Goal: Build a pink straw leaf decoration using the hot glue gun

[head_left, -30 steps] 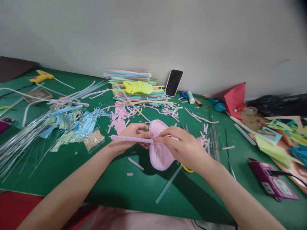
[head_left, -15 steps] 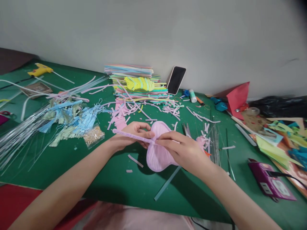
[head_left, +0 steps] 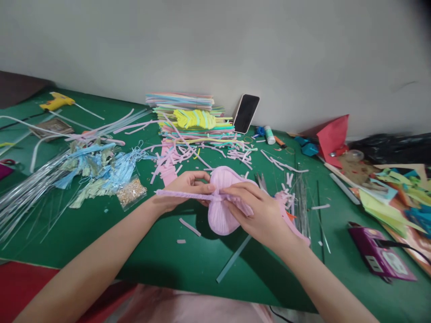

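Between my hands is a lilac crepe-paper flower (head_left: 223, 219) with rounded, finely ribbed petals. A lilac wrapped stem (head_left: 183, 194) sticks out from its middle to the left, across my left hand (head_left: 192, 185). The thumb and fingers of my left hand are closed on the flower at the stem's base. My right hand (head_left: 257, 208) pinches the flower's centre from the other side, its fingers lying over the petals. Part of the flower is hidden under the right hand. Scissors (head_left: 261, 182) lie on the table just beyond the right hand.
On the green table (head_left: 188, 269) stand pipe-cleaner bundles (head_left: 182, 101), a leaning phone (head_left: 247, 113) and a glue stick (head_left: 269, 134). A yellow glue gun (head_left: 57, 101), blue tassels (head_left: 111, 163) and a bead bag (head_left: 132, 193) lie left. A purple power box (head_left: 380, 255) sits right.
The flower has turned a little in my hands, and its stem now lies more level. My right hand has shifted slightly, with its fingers spread further over the petals.
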Available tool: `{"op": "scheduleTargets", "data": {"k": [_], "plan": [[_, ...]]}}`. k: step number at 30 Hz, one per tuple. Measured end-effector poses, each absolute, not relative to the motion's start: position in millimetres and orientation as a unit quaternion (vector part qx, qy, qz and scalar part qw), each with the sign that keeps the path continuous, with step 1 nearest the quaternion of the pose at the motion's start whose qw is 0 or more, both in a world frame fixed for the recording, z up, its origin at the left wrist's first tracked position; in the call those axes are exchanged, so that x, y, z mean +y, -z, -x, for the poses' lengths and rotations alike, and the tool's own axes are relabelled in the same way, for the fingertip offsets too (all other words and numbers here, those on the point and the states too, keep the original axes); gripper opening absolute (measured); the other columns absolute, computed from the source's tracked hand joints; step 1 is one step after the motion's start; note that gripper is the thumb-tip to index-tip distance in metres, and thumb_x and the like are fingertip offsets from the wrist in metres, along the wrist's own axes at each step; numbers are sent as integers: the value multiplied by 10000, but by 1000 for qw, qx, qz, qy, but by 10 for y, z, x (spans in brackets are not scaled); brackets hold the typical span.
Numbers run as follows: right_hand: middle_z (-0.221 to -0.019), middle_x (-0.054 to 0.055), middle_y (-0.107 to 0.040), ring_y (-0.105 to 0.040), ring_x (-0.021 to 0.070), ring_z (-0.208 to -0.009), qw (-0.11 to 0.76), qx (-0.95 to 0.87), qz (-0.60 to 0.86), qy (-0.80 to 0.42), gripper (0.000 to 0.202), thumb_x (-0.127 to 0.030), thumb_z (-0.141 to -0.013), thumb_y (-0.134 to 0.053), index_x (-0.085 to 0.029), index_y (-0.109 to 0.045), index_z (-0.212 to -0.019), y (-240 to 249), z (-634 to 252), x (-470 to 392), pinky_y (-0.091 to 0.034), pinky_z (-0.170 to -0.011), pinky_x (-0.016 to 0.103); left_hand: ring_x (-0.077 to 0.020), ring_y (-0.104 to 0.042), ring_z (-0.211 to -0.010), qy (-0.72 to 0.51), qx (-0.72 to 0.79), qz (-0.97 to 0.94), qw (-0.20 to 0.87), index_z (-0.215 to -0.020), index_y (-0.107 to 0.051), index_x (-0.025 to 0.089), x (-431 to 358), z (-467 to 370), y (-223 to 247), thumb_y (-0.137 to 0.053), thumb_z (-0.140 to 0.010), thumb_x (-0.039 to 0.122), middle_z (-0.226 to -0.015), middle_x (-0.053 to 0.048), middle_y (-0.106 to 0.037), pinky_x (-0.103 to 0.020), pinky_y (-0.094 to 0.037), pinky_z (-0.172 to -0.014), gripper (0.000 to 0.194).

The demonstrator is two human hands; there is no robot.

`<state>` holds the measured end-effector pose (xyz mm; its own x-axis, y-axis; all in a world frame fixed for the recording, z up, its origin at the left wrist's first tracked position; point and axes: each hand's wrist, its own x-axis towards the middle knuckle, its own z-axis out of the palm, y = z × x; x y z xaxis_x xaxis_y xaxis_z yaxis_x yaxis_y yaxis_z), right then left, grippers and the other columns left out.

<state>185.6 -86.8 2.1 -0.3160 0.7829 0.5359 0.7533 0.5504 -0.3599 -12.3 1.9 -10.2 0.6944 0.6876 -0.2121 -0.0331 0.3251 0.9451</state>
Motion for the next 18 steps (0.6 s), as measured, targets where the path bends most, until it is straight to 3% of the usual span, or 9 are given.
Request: {"op": "scheduleTargets", "data": {"k": [7, 10, 14, 18], "plan": [[-923, 83, -698, -659, 210, -864, 360, -810, 460, 50, 153, -135, -866, -603, -217, -642, -990, -47, -1882, -875, -554, -774, 372, -124, -669, -601, -251, 316, -527, 748, -779, -600, 155, -5, 104, 72, -838, -653, 334, -655, -3, -705, -232, -553, -645, 324], [-910, 64, -706, -661, 210, -863, 389, -786, 481, 15, 147, -220, -858, -649, -239, -642, -1004, -100, -1844, -896, -550, -783, 379, -125, -668, -605, -275, 315, -525, 741, -775, -588, 157, -18, 91, 69, -822, -668, 367, -660, 0, -702, -236, -548, -644, 332], [-819, 26, -709, -634, 192, -802, 399, -771, 495, -35, 92, -179, -886, -585, -241, -653, -885, -155, -1811, -887, -519, -742, 367, -134, -667, -622, -268, 320, -541, 730, -790, -577, 165, -38, 87, 62, -823, -660, 360, -669, 7, -695, -242, -528, -647, 340], [-830, 34, -694, -571, 221, -868, 376, -755, 536, -28, 86, -168, -847, -609, -233, -661, -826, -166, -1829, -839, -488, -779, 394, -100, -605, -592, -261, 324, -577, 703, -753, -561, 167, -44, 90, 51, -808, -673, 329, -641, 40, -635, -191, -449, -576, 306]]}}
